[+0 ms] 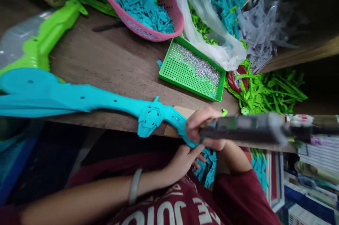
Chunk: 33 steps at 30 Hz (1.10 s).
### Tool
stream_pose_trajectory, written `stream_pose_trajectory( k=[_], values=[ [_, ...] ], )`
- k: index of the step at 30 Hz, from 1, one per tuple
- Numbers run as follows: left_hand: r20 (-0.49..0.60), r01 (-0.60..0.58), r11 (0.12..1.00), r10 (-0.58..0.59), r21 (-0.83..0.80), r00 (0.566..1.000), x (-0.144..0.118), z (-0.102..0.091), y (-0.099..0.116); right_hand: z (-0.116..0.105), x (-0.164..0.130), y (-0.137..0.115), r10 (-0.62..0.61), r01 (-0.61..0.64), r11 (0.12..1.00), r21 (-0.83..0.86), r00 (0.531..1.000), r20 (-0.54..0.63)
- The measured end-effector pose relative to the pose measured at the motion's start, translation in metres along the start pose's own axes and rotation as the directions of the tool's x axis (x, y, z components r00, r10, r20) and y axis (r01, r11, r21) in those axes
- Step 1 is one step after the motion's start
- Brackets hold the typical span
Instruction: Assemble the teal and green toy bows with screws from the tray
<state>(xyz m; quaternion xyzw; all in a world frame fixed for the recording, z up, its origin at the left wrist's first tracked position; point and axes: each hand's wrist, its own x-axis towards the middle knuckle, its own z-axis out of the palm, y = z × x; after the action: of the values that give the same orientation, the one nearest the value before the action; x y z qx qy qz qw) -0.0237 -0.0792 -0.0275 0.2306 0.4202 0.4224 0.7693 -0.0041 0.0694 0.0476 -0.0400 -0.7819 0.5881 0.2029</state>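
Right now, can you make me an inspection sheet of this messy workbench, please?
Surface: brown worktop, marked.
Job's things: long turquoise part along the near edge; dark tool, blurred.
Clutter: pink basket of turquoise pieces; green tray with small metallic bits; whitish bag.
Hands: right hand grips the tool; left hand beside the turquoise part's right end.
Cables: nothing clearly seen.
Surroundings: bright-green pieces heaped rightward.

A long turquoise part (pixel 106 98) lies along the table edge (pixel 95 120), near a dark tool (pixel 243 128).
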Motion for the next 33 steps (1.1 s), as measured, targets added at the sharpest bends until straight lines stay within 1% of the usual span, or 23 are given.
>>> stream_pose_trajectory(
  k=[1,2,3,4,5,6,7,8,9,10,11,12,13,15,16,18,19,20,21,24,27,31,33],
  values=[
    [0.046,0.013,0.999,-0.015,0.048,0.999,-0.007,-0.004,0.003,-0.007,0.004,-0.005,-0.071,0.08,0.993,0.093,0.993,-0.091],
    [0.098,-0.014,0.99,0.0,0.143,0.995,-0.016,-0.008,0.006,-0.015,0.009,-0.01,-0.134,0.162,0.979,0.125,0.968,-0.211],
    [0.146,-0.099,0.953,0.058,0.288,0.988,-0.024,-0.014,0.01,-0.023,0.014,-0.013,-0.174,0.22,0.97,0.106,0.925,-0.337],
    [0.197,-0.242,0.853,0.168,0.463,0.966,-0.031,-0.02,0.016,-0.032,0.017,-0.014,-0.186,0.236,0.97,0.056,0.874,-0.449],
    [0.267,-0.408,0.658,0.31,0.633,0.913,-0.034,-0.027,0.022,-0.04,0.019,-0.012,-0.181,0.216,0.976,-0.001,0.818,-0.546],
    [0.362,-0.54,0.374,0.449,0.754,0.817,-0.035,-0.033,0.029,-0.048,0.02,-0.009,-0.17,0.177,0.983,-0.05,0.764,-0.622],
    [0.469,-0.596,0.071,0.545,0.8,0.695,-0.031,-0.039,0.037,-0.055,0.019,-0.004,-0.149,0.119,0.989,-0.09,0.724,-0.673],
    [0.568,-0.589,-0.182,0.584,0.788,0.58,-0.024,-0.044,0.045,-0.06,0.017,0.001,-0.124,0.051,0.991,-0.125,0.702,-0.701],
    [0.657,-0.558,-0.373,0.576,0.741,0.487,-0.014,-0.048,0.053,-0.064,0.013,0.004,-0.108,-0.018,0.986,-0.168,0.695,-0.711],
    [0.726,-0.529,-0.503,0.549,0.683,0.414,-0.005,-0.05,0.06,-0.067,0.007,0.006,-0.105,-0.083,0.971,-0.223,0.692,-0.714],
    [0.775,-0.514,-0.582,0.516,0.63,0.364,0.004,-0.052,0.067,-0.067,-0.002,0.004,-0.124,-0.134,0.947,-0.293,0.686,-0.717],
    [0.804,-0.517,-0.618,0.495,0.592,0.329,0.01,-0.054,0.073,-0.065,-0.013,-0.001,-0.169,-0.169,0.913,-0.371,0.671,-0.722],
    [0.818,-0.537,-0.621,0.483,0.571,0.312,0.013,-0.054,0.08,-0.062,-0.026,-0.008,-0.234,-0.193,0.871,-0.451,0.644,-0.728],
    [0.816,-0.599,-0.564,0.477,0.568,0.326,0.011,-0.054,0.094,-0.051,-0.061,-0.026,-0.388,-0.227,0.761,-0.608,0.593,-0.706],
    [0.813,-0.63,-0.528,0.472,0.57,0.341,0.006,-0.053,0.102,-0.044,-0.08,-0.035,-0.436,-0.238,0.695,-0.678,0.611,-0.661],
    [0.812,-0.668,-0.475,0.445,0.572,0.378,-0.005,-0.049,0.118,-0.028,-0.117,-0.046,-0.437,-0.22,0.564,-0.796,0.738,-0.514],
    [0.812,-0.676,-0.461,0.428,0.575,0.398,-0.01,-0.046,0.125,-0.021,-0.132,-0.047,-0.41,-0.19,0.518,-0.834,0.8,-0.437],
    [0.812,-0.679,-0.453,0.409,0.577,0.417,-0.014,-0.044,0.132,-0.014,-0.144,-0.047,-0.383,-0.159,0.49,-0.857,0.844,-0.376],
    [0.811,-0.68,-0.447,0.392,0.581,0.435,-0.017,-0.041,0.138,-0.007,-0.152,-0.045,-0.375,-0.134,0.472,-0.871,0.864,-0.337],
    [0.81,-0.671,-0.453,0.347,0.587,0.473,-0.019,-0.036,0.148,0.006,-0.158,-0.041,-0.464,-0.083,0.368,-0.926,0.847,-0.26],
    [0.811,-0.659,-0.473,0.316,0.585,0.492,-0.018,-0.035,0.15,0.006,-0.149,-0.047,-0.525,-0.046,0.159,-0.986,0.842,-0.124],
    [0.817,-0.657,-0.487,0.313,0.575,0.484,-0.02,-0.032,0.149,-0.005,-0.136,-0.062,-0.46,0.049,-0.036,-0.998,0.886,0.06],
    [0.822,-0.651,-0.503,0.322,0.569,0.469,-0.021,-0.031,0.149,-0.012,-0.133,-0.067,-0.425,0.122,-0.127,-0.984,0.89,0.165]
  ],
)
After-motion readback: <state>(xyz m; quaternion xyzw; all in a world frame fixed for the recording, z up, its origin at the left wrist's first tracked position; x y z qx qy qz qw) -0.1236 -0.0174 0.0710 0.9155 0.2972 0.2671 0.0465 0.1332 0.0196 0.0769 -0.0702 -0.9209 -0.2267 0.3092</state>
